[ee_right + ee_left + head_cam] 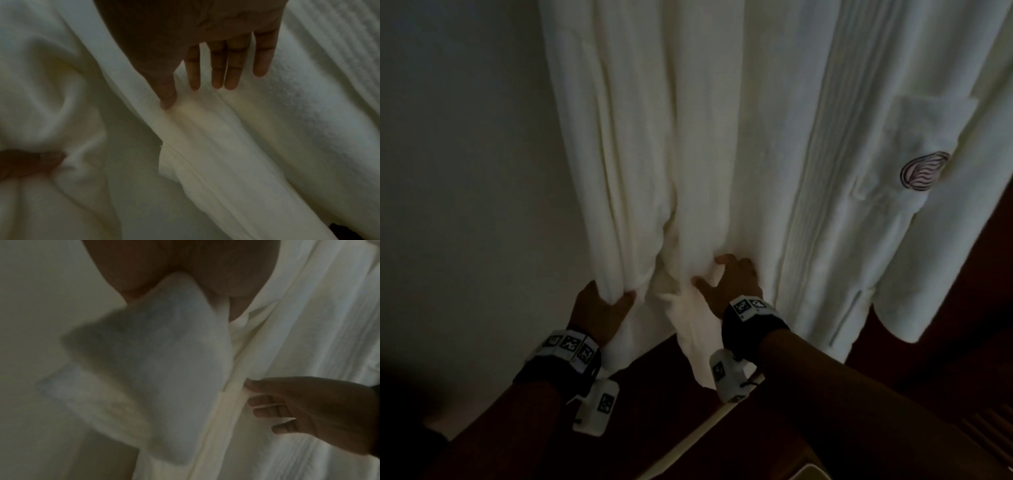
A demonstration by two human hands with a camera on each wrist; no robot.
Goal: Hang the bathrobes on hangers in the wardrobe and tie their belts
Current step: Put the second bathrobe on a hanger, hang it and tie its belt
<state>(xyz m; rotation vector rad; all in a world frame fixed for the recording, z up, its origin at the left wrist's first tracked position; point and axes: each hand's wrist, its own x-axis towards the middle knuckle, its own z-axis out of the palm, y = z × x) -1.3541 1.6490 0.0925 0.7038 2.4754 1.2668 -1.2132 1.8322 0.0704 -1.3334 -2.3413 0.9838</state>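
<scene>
A white bathrobe (654, 137) hangs in front of me in dim light. My left hand (602, 305) grips a bunched fold of its left part low down; the left wrist view shows that fold (164, 337) coming out of the palm (185, 264). My right hand (729, 281) lies just to the right with straight, spread fingers (232, 65) on the cloth. Its thumb tip (167, 104) touches a long narrow band of white fabric (205, 146). Whether that band is the belt or the robe's front edge I cannot tell.
A second white bathrobe (893, 240) with a pocket and an oval logo (924, 169) hangs close on the right. A pale wall (465, 171) stands on the left. Dark wood (654, 370) lies below the hems, and a pale ledge (705, 435) runs nearer to me.
</scene>
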